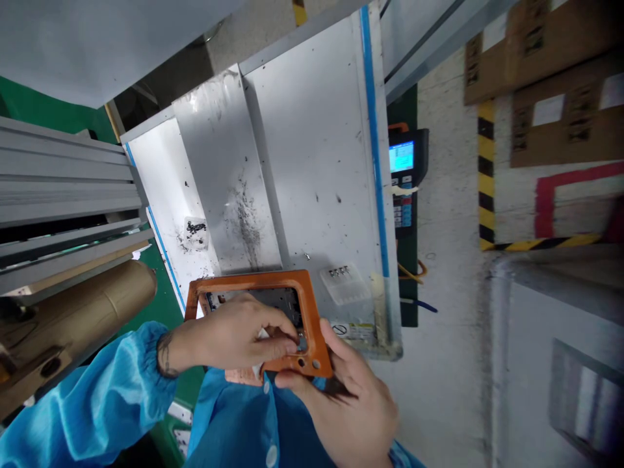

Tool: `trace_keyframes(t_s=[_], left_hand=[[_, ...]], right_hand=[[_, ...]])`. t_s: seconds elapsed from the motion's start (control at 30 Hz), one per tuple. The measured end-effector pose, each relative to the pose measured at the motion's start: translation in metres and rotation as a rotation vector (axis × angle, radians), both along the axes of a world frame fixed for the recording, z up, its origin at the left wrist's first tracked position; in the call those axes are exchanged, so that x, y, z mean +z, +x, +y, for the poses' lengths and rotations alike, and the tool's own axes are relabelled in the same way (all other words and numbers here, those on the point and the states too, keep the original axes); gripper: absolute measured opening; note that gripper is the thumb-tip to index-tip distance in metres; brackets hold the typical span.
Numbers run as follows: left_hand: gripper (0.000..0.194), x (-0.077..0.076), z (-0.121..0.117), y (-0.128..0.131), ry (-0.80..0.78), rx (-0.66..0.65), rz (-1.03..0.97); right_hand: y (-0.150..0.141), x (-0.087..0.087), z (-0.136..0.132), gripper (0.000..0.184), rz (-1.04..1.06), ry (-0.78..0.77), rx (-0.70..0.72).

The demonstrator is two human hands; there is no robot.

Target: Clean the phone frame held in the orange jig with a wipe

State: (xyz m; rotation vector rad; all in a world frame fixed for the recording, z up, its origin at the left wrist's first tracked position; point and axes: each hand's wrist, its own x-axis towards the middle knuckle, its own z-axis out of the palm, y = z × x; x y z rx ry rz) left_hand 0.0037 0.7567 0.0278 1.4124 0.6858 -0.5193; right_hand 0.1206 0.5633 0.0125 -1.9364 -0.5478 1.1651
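Observation:
An orange rectangular frame (253,283) with a dark panel set inside it lies at the near edge of a white worktop (312,162). My left hand (229,338) lies across the frame, its fingertips pinching something small and pale at the frame's lower right corner. My right hand (355,396) holds that same corner of the orange frame from below, thumb against its edge. Both arms wear bright blue sleeves. What sits under my left palm is hidden.
A clear plastic bag (345,281) with small dark parts lies right of the frame; another bag (195,231) sits at the left. A handheld controller (404,179) with a lit screen hangs beside the worktop. Cardboard tube (82,312), grey rails left, cartons top right.

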Motion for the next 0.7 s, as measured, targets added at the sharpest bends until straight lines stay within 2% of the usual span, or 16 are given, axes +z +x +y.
trace_keyframes(t_s=[0.07,0.13,0.3,0.47,0.7], left_hand=[[0.020,0.002,0.004,0.008,-0.118,-0.017,0.110],[0.021,0.003,0.006,0.013,-0.172,-0.023,0.167],[0.014,0.005,0.006,0.022,-0.069,-0.032,0.150],[0.011,0.011,0.005,0.025,-0.006,0.027,0.115],[0.007,0.013,0.005,0.016,-0.040,0.079,0.154]], right_hand=[[-0.001,0.000,-0.001,0.075,0.022,0.009,0.004],[-0.002,0.000,-0.001,0.077,0.036,0.007,-0.002],[0.002,0.004,0.006,0.073,-0.065,0.008,0.039],[0.004,0.004,0.008,0.071,-0.200,-0.006,0.103],[0.001,0.001,0.001,0.077,-0.074,0.012,0.058]])
